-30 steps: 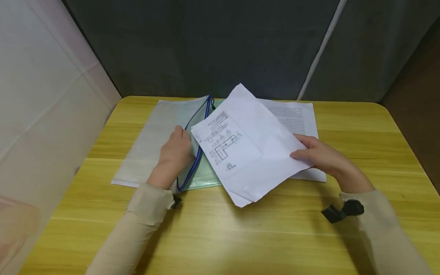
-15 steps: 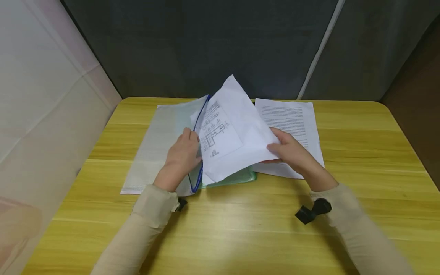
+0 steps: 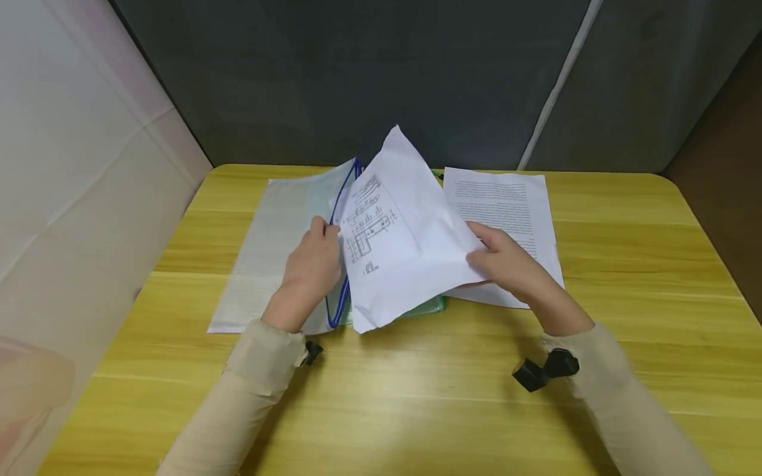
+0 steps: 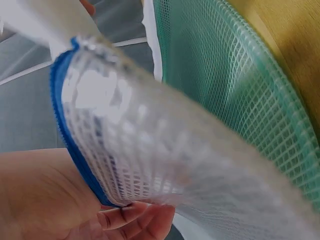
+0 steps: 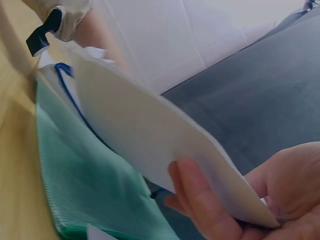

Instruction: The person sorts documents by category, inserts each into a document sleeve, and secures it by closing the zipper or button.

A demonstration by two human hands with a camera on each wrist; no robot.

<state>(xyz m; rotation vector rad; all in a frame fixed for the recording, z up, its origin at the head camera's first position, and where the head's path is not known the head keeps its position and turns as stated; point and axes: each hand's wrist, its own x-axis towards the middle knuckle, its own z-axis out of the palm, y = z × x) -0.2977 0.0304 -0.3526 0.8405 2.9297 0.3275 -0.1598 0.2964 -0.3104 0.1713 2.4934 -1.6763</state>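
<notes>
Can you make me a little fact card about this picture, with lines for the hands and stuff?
left hand: holds blue-zip pouch near its opening
right hand: holds drawing paper
drawing paper: raised, slanted, at that opening
green pouch: on the table, mostly hidden by drawing paper
text page: lying right of the drawing paper

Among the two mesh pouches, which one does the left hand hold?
The whitish mesh pouch with the blue edge; the left hand grips that edge. The green mesh pouch lies on the table.
</notes>
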